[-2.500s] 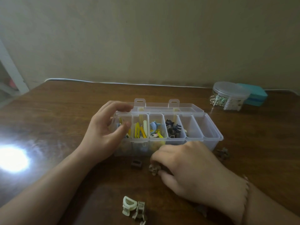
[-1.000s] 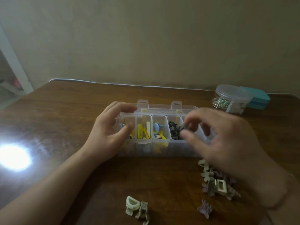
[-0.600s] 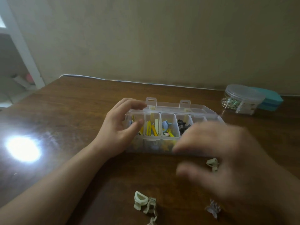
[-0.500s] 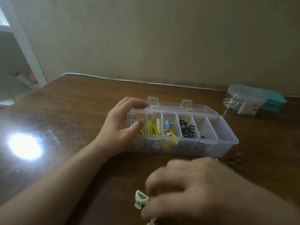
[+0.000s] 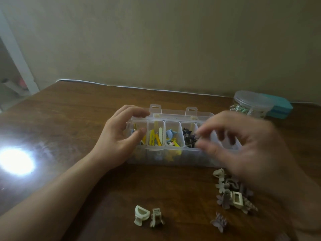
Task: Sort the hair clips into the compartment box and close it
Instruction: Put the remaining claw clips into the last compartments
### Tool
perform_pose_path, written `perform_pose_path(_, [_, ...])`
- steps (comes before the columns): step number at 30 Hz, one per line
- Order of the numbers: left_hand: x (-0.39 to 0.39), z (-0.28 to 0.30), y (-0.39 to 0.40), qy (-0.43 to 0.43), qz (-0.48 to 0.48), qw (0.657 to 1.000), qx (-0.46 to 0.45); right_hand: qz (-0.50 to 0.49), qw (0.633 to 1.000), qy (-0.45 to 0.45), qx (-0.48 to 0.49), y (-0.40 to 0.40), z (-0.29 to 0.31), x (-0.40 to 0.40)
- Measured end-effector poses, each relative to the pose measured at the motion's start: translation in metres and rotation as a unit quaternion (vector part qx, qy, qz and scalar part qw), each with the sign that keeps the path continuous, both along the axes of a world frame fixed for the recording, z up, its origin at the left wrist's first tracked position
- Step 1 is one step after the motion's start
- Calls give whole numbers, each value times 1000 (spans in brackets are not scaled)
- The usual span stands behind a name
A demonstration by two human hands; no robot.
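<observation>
Closest to the person, two pale clips [image 5: 149, 217] lay side by side on the brown table [image 5: 69, 119]. A small purple clip [image 5: 219, 222] sat a bit to the right. Past it was a little heap of clips [image 5: 231, 192], just under the right wrist.

Next came the clear box [image 5: 171, 157] with its lid folded back. The left hand [image 5: 118, 136] gripped the box's left end, with fingers curled over the far rim and the thumb on the near side. The right hand [image 5: 243, 146] was blurry above the box, with thumb and first finger close together over the slot of dark clips [image 5: 189, 138]. I could not tell if they pinched a clip or nothing at all.

If a clip was there, it could slip and fall into the wrong slot, because the hand was moving fast. The wrist could also bump the heap and scatter it.

Far back, a round clear tub [image 5: 251, 105] stood by a teal case [image 5: 281, 110], near the wall.
</observation>
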State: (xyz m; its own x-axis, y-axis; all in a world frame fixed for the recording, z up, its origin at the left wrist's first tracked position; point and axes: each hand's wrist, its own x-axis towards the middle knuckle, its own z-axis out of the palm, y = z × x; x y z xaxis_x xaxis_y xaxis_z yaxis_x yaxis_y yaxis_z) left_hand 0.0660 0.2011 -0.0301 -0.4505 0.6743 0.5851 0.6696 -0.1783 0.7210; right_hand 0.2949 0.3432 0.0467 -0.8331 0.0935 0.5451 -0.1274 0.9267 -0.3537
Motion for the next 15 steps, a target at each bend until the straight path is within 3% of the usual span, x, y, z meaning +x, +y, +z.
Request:
perform_pose_path(3, [0, 0, 0, 4, 3, 1000, 4, -188, 982, 24, -6, 24, -8, -2])
perform_pose_path(6, [1, -1, 1, -1, 5, 1000, 4, -221, 973, -69, 24, 33, -21, -7])
perform_pose_path(8, [1, -1, 0, -1, 5, 1000, 5, -206, 975, -75, 22, 34, -21, -7])
perform_pose_path(12, [0, 0, 0, -4, -1, 1000, 1, -133, 989, 4, 61, 11, -8, -5])
perform_pose_path(15, [1, 0, 0, -7, -1, 1000, 2, 20, 992, -75, 99, -25, -13, -5])
